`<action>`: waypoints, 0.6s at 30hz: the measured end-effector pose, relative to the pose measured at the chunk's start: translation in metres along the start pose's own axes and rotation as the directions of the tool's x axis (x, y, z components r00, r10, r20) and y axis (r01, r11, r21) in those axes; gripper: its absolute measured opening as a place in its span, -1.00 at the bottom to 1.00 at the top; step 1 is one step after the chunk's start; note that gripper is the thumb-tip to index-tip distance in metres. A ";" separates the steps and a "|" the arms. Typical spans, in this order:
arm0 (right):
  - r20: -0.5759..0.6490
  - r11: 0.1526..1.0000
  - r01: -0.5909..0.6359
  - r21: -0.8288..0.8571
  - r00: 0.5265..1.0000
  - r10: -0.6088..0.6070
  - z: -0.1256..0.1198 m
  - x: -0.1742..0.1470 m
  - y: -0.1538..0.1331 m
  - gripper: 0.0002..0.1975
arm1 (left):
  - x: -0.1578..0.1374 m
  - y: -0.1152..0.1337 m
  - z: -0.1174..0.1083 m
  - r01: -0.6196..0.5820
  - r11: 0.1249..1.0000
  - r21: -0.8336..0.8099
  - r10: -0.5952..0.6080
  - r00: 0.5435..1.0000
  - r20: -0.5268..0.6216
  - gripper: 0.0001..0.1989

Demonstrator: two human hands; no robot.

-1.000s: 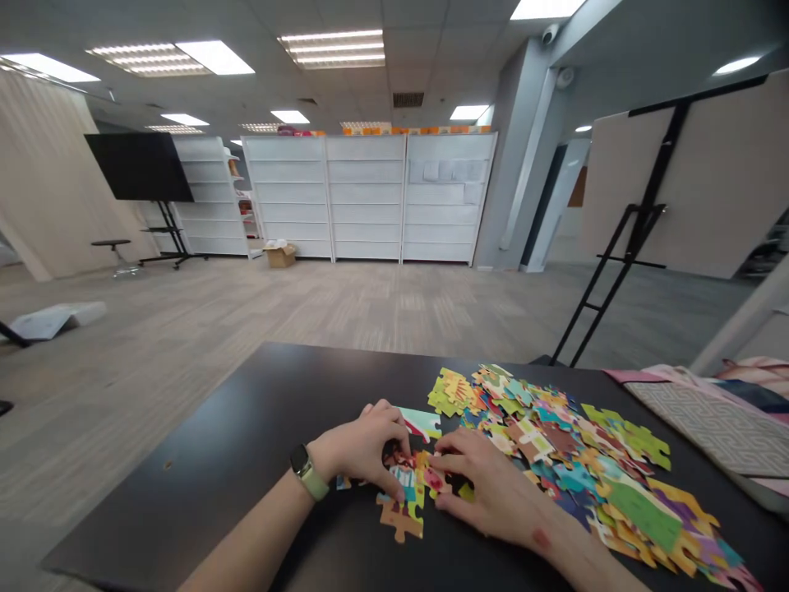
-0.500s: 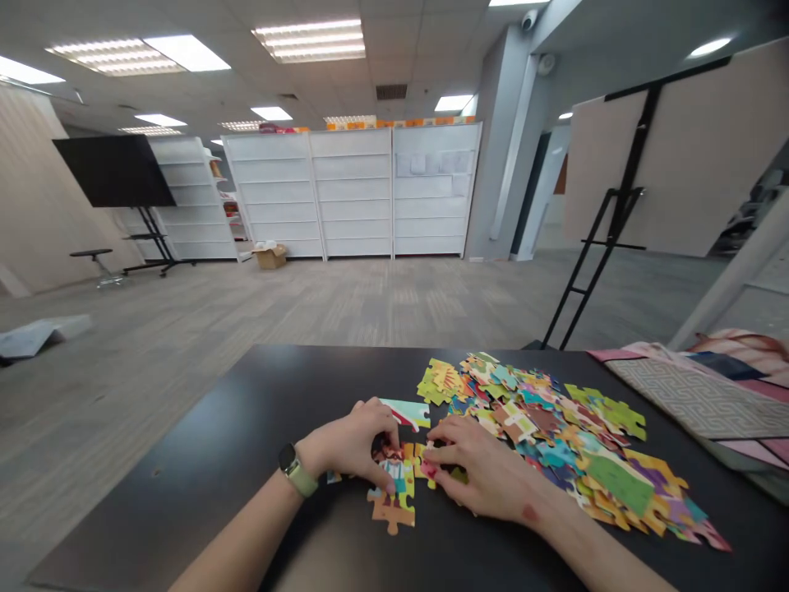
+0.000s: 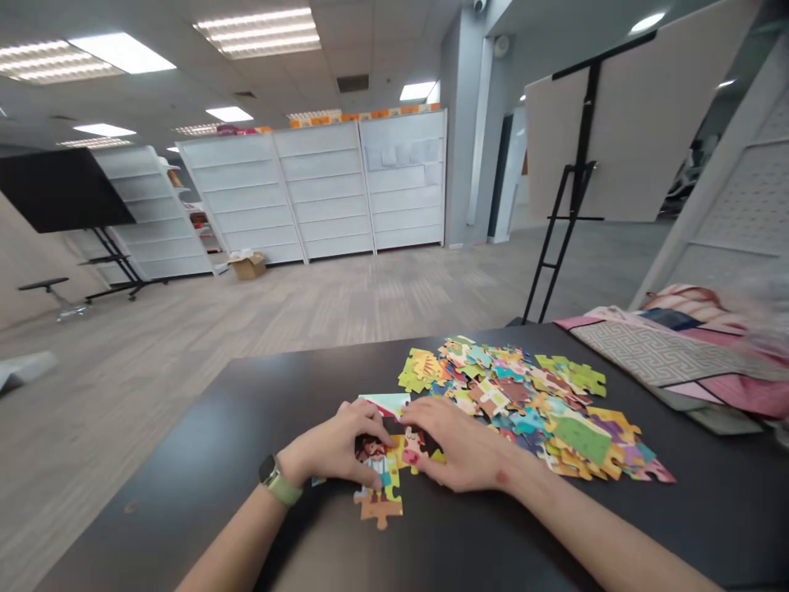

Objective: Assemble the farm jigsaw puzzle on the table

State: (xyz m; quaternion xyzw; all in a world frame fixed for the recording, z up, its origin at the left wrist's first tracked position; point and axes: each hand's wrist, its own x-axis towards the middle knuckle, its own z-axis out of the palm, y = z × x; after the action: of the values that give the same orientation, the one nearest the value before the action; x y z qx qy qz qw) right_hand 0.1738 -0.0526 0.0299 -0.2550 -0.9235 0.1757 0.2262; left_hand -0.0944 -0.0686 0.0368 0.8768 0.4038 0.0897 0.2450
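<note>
The cow-print jigsaw piece point(image 3: 413, 450) on the bench point(image 3: 203, 460) is likely light, stiff card, best held by its edges; fingers of the right hand point(image 3: 453, 444) arch around it, pinching or not I cannot tell; the left hand point(image 3: 342, 444) spreads its fingers over the figure-print section point(image 3: 383, 467)

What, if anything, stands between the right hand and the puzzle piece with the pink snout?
Nothing visible: the right hand is at the pink-snouted piece, fingers close about it. The left hand is on the opposite side, by the figure-printed pieces.
</note>
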 end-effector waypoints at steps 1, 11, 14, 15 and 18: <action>-0.065 0.999 -0.026 -0.018 0.998 0.025 -0.005 0.000 0.007 -0.56 | 0.000 0.001 0.000 0.007 1.000 -0.003 -0.007 1.000 -0.001 -0.51; -0.085 0.962 -0.258 -0.090 0.964 0.251 -0.024 -0.007 0.050 -0.69 | 0.006 0.004 0.006 -0.028 0.999 -0.019 0.026 0.995 -0.093 -0.79; 0.003 0.955 -0.278 -0.102 0.960 0.280 -0.026 -0.008 0.037 -0.60 | 0.010 0.005 0.008 -0.067 0.998 -0.003 0.066 0.990 -0.121 -0.76; 0.028 0.950 -0.295 -0.103 0.954 0.299 -0.027 -0.008 0.034 -0.58 | 0.012 0.005 0.008 -0.077 0.997 0.008 0.078 0.988 -0.133 -0.75; 0.073 0.938 -0.332 -0.095 0.938 0.339 -0.030 -0.008 0.030 -0.65 | 0.023 0.005 0.008 -0.101 0.994 0.043 0.107 0.980 -0.170 -0.77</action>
State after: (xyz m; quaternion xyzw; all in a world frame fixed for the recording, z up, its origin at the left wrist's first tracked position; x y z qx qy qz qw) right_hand 0.2069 -0.0265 0.0391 -0.4099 -0.8819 0.1850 0.1413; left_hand -0.0735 -0.0569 0.0318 0.8898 0.3784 0.1711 0.1890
